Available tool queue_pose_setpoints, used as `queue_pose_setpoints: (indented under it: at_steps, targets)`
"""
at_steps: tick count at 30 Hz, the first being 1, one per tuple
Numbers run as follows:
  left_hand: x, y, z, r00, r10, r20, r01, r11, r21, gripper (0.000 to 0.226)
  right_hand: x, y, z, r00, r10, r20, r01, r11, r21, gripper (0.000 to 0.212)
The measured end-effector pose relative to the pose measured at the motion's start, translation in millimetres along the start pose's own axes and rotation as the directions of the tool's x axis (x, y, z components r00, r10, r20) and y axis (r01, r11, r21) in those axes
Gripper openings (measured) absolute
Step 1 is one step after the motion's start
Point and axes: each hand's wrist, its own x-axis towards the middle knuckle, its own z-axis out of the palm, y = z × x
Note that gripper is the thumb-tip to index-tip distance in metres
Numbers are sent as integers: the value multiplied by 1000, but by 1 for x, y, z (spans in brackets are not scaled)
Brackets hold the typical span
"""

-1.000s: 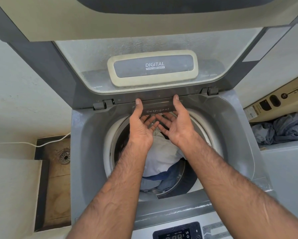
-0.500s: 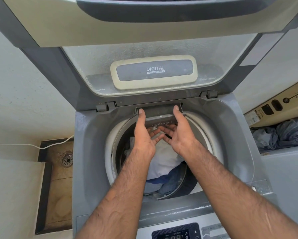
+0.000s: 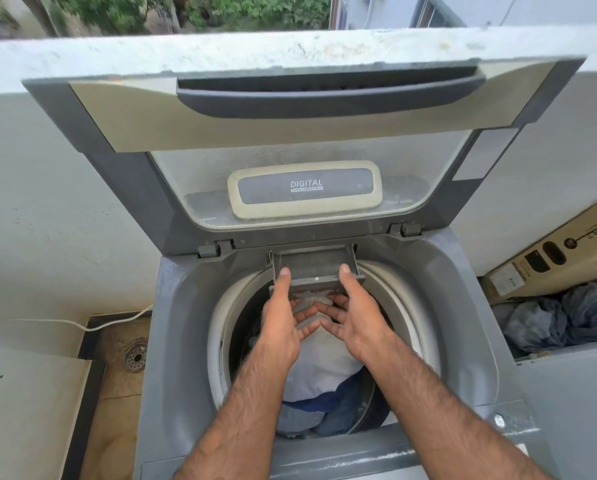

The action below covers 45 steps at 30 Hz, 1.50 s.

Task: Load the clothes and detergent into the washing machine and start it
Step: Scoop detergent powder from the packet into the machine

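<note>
Txt: "DIGITAL" on washer lid badge [image 3: 304, 188]; box [image 3: 549, 251] print illegible.

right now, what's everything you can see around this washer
washing machine: one, grey, centre
lid: one, grey and beige, raised upright at the back
detergent drawer: one, grey, drawn out over the back of the drum
clothes: a pile, white and blue, inside the drum
floor drain: one, metal, floor at left
cable: one, white, at left, above the drain
cardboard box: one, brown, at right
cloth: a heap, grey-blue, in front of the box
left hand: one, thumb on the drawer's top, fingers under it
right hand: one, same hold, on the drawer's right side
</note>
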Motion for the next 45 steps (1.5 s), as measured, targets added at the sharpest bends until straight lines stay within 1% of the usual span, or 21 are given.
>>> queue_pose_setpoints:
  at_steps: [6,9,13,18,21,26,28,32,34,36,39,41,45]
  targets:
    - [-15,5,-2,1000,-25,14,23,990,138,55,-2,0,-3,1000,15,-10,-15,998,-67,55]
    - [-26,6,0,999,-39,21,35,983,179,53,-7,-6,-3,999,34,-1,-33,995,-94,49]
    - [-36,9,2,999,-48,-6,47,964,263,58,-15,-11,-6,998,59,7,-57,988,-141,43]
    - [-44,12,2,993,-110,-34,115,926,359,64,-25,-10,-11,998,68,-6,-67,964,-259,36]
    - [-48,9,3,993,-117,-32,120,918,378,59,-37,-10,-14,997,73,-17,-75,949,-305,28]
    - [-63,-4,4,994,-113,-7,104,890,443,39,-63,-13,-21,998,55,-14,-56,916,-397,18]
    - [-71,-10,5,995,-96,18,74,858,509,34,-75,-14,-26,999,46,6,-39,899,-437,13]
    - [-89,-15,17,994,-74,82,6,777,629,29,-93,-16,-41,999,1,45,21,872,-490,13]
    - [-101,-16,29,992,-39,121,-52,743,667,29,-102,-20,-51,998,-25,59,51,867,-495,14]
    - [-115,-20,48,986,5,168,-121,714,689,26,-110,-26,-67,996,-60,68,86,867,-492,21]
    - [-137,-26,82,971,24,236,-191,672,716,26,-122,-41,-92,993,-109,52,121,869,-479,27]
    - [-154,-32,109,958,25,285,-234,640,732,24,-134,-57,-114,987,-153,49,159,876,-455,25]
    - [-182,-45,167,916,69,395,-355,597,719,14,-158,-89,-164,964,-264,8,245,882,-402,18]
